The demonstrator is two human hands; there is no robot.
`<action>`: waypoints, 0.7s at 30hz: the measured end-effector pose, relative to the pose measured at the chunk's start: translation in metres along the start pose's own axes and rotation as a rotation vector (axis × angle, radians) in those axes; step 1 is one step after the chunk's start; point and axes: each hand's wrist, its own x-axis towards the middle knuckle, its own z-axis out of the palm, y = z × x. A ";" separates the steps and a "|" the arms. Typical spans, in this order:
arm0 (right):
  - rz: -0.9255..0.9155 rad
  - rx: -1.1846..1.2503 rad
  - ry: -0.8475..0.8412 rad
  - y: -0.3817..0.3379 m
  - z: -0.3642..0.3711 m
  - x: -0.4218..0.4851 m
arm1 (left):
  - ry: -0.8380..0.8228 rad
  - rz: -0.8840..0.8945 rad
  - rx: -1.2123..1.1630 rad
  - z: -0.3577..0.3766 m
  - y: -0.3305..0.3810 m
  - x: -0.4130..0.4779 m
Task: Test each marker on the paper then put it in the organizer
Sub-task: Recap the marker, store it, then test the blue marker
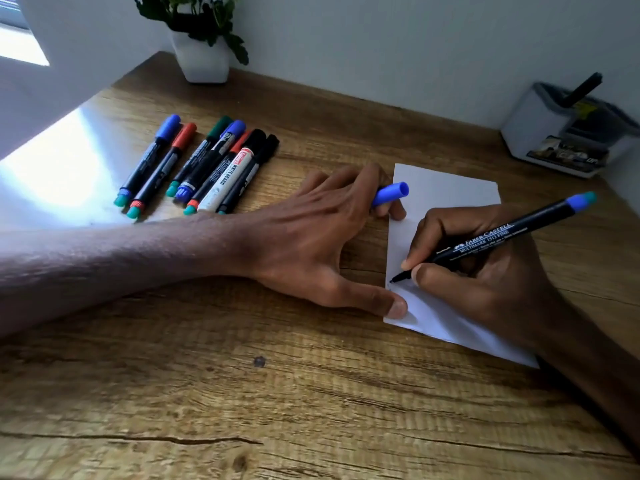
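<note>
A wooden table (pixel 242 393) with dark grain stands against a pale grey wall (pixel 381 36). A window (pixel 17 39) at left is bright, and white glare lies on the table. A white pot (pixel 204 60) with a green plant (pixel 194 15) stands at its far edge.

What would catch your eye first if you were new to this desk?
The right hand holds a blue Faber-Castell marker tip-down on the white paper at centre right, while the left hand steadies the sheet and holds the blue cap. A row of capped markers lies upper left.
</note>
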 end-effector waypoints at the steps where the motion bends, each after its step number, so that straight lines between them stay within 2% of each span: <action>1: 0.000 -0.002 0.002 0.000 0.000 0.000 | 0.003 -0.006 -0.003 0.000 0.000 0.000; 21: 0.012 -0.024 0.019 0.000 0.000 0.001 | -0.050 -0.040 0.027 0.001 0.000 0.000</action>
